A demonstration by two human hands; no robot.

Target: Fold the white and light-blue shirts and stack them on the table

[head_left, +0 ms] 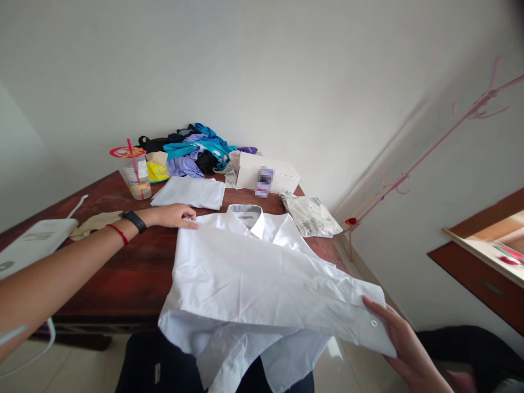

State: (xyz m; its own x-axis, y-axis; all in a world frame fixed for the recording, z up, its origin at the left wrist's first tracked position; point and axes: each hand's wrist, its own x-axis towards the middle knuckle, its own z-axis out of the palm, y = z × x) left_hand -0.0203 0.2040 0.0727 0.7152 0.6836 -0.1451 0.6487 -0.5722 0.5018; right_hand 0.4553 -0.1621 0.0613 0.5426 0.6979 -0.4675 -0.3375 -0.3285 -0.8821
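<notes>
A white collared shirt (245, 273) lies at the front of the table, its collar toward the wall and its lower part hanging over the edge above the person's lap. My left hand (179, 215) pinches the shirt at its upper left shoulder, fingers closed. At the lower right, my right hand (397, 338) holds the cuff end of a sleeve, which is stretched across the shirt's front. A button shows on the cuff. Behind the shirt is a folded white cloth (189, 192).
On the wooden table (123, 278) are a drink cup (137, 174), a clothes pile (200, 147), a white box (278, 172), a patterned folded cloth (313, 215) and a white device (36, 243) with a cable. A pink coat stand (429, 139) leans at right.
</notes>
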